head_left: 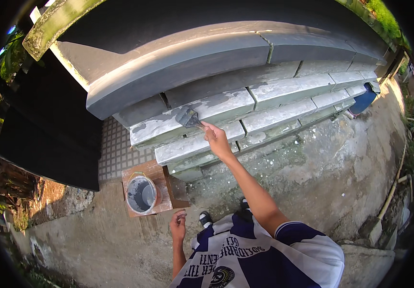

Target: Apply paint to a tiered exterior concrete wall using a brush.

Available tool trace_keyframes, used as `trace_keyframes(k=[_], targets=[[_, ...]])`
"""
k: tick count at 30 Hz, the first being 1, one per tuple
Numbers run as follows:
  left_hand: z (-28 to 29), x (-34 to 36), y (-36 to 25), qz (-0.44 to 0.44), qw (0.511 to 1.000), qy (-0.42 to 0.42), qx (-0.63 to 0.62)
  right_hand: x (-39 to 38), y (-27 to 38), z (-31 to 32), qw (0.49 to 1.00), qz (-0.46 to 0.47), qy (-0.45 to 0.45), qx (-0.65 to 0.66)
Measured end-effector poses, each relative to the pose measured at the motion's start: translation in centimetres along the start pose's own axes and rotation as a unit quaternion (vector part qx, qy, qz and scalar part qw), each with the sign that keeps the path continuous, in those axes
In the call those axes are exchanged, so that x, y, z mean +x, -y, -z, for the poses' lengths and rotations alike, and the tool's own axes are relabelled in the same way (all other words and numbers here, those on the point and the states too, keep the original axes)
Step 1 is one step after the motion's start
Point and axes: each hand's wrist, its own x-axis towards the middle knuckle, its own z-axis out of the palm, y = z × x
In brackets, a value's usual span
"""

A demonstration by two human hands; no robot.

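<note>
My right hand grips the handle of a paintbrush, whose grey-coated bristles rest on the top of a concrete step with patchy white and grey surfaces. Down near my body, my left hand hangs with loosely bent fingers and nothing in it. Just beyond it, a bucket of grey paint stands on a wooden box, beside the foot of the steps.
Higher steps rise ahead, with a dark opening and checked tiles at left. A blue container stands by the right end of the steps. Bamboo poles edge the stained concrete ground at right.
</note>
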Motion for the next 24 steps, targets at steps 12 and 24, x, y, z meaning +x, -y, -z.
trace_keyframes(k=[12, 24], targets=[[0.8, 0.3, 0.2, -0.010, 1.000, -0.018, -0.001, 1.3, 2.6, -5.6, 0.972, 0.015, -0.174, -0.161], [2.0, 1.7, 0.9, -0.005, 1.000, -0.018, -0.022, -6.1, 2.0, 2.9, 0.976, -0.042, 0.049, 0.210]])
